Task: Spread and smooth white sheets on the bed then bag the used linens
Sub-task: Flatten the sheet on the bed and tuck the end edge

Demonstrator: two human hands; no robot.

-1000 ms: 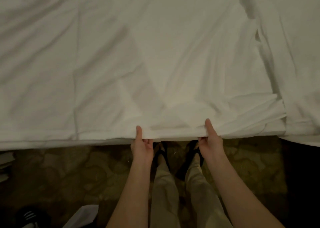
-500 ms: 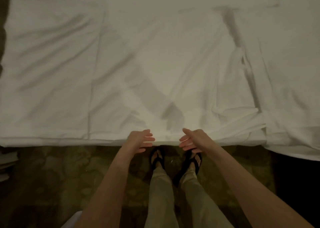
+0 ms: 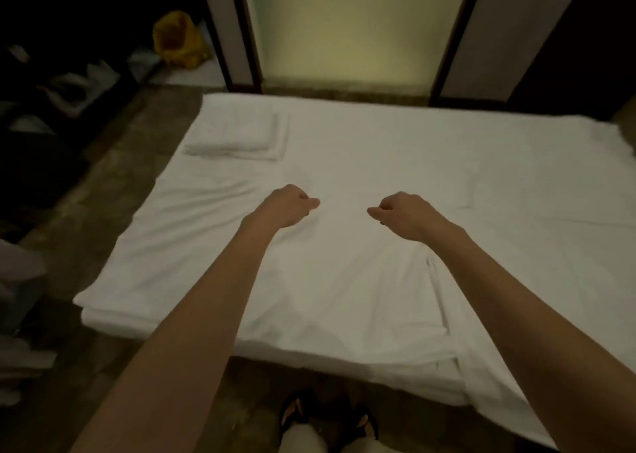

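The white sheet (image 3: pixel 395 184) covered the whole low bed (image 3: pixel 241 335) in front of you, its near edge hanging just past your feet. Both your arms reached out over its middle. Your left hand (image 3: pixel 287 208) and right hand (image 3: pixel 401 213) were held apart above the cloth, knuckles up, fingers curled loosely inward with the thumbs pointing toward each other; neither had any fabric between the fingers. Whether the fingertips brushed the sheet, you could not tell from this angle.

The sheet lay mostly flat, matte cotton with soft creases fanning under your wrists and a folded seam (image 3: pixel 437 297) running toward the near right corner. A stack of folded white linen (image 3: pixel 237 135) sat squarely on the far left corner of the bed, edges neat, well clear of both hands.

Beyond the bed stood a pale lit panel (image 3: pixel 358 29) framed in dark wood. On the dim floor to the far left sat a crumpled yellow bag (image 3: pixel 177 39), with pale cloth shapes (image 3: pixel 82 80) nearby, too dark to identify. Your sandals (image 3: pixel 292 414) showed at the bottom edge on patterned brown flooring (image 3: pixel 113 184). Nothing lay between your hands and the sheet.
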